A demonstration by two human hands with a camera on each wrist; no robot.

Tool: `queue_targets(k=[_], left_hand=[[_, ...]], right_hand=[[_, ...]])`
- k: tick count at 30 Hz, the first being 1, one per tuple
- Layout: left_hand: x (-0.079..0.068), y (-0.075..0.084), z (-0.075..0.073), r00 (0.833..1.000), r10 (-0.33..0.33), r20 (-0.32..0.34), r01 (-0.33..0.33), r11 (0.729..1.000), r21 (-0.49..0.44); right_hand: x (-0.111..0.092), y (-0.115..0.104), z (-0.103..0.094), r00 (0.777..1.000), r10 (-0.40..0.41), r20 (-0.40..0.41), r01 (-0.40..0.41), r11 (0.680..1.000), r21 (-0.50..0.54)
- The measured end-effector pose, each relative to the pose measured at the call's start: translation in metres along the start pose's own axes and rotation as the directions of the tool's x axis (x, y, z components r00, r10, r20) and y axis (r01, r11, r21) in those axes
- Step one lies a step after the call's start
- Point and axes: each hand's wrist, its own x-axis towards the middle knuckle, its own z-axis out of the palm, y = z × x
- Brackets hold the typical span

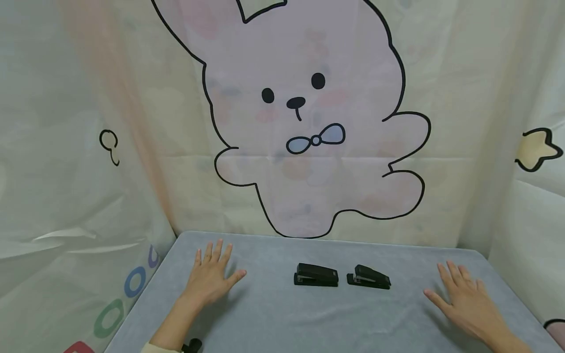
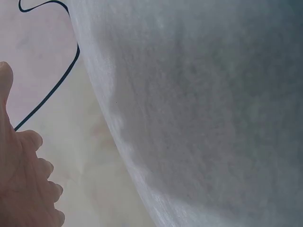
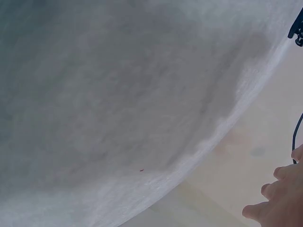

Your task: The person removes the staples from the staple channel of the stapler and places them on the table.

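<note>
Two black staplers lie side by side near the middle of the table: the left stapler (image 1: 316, 274) and the right stapler (image 1: 369, 277), whose top arm slants. To their left, my left hand (image 1: 208, 280) hovers with fingers spread and thumb toward them, touching neither. Off to the right, my right hand (image 1: 470, 303) is also spread above the cloth, apart from the right stapler. Each wrist view catches its hand only at the border, the left hand (image 2: 23, 184) and the right hand (image 3: 281, 196), both holding nothing. A dark piece of a stapler (image 3: 297, 30) peeks in at the right wrist view's upper right.
A pale blue-grey cloth covers the table (image 1: 273, 318). Behind it hangs a curtain (image 1: 300, 186) with a large cartoon animal. More curtain (image 1: 57, 196) closes the left side, and another panel (image 1: 529, 235) the right. A black band (image 1: 192, 345) sits at my left wrist.
</note>
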Motion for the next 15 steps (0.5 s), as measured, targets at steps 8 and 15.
queue_targets(k=[8, 15], left_hand=[[0.0011, 0.0026, 0.0024, 1.0, 0.014, -0.005, -0.014, 1.0, 0.009], [0.0038, 0.0093, 0.0029, 0.999, 0.046, -0.004, -0.046, 0.999, 0.01]], right_hand=[[-0.0023, -0.0044, -0.0032, 1.0, -0.014, -0.011, 0.014, 1.0, 0.0], [-0.0044, -0.0095, -0.0077, 1.0, -0.016, -0.019, 0.016, 1.0, 0.009]])
